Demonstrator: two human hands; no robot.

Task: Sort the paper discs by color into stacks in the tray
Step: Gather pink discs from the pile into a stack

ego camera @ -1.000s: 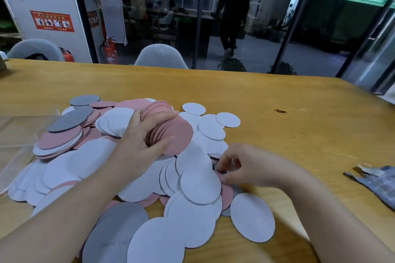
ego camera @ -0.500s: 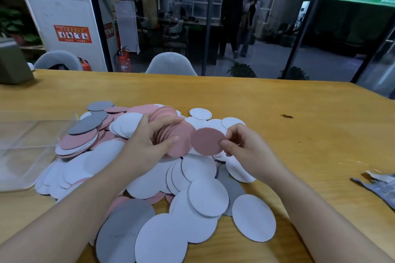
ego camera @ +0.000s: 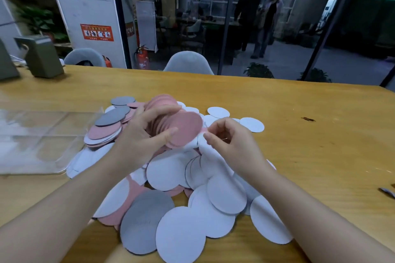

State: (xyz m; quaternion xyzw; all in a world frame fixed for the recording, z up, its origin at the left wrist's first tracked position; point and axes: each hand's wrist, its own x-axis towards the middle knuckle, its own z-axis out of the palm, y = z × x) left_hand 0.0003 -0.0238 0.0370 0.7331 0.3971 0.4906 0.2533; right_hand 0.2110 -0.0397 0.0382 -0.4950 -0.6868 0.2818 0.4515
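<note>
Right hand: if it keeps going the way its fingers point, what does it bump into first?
The right hand points left, toward the pink stack gripped by the left hand. It would probably meet that stack's top pink disc first; its fingertips look almost at the edge, though depth is hard to judge.

Matt paper discs (ego camera: 226, 196), glossy wooden table (ego camera: 299, 145), seemingly plastic tray (ego camera: 32, 145).

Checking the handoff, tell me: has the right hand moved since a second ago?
Yes. The right hand has risen from the white discs toward the pink stack held by the left hand.
</note>
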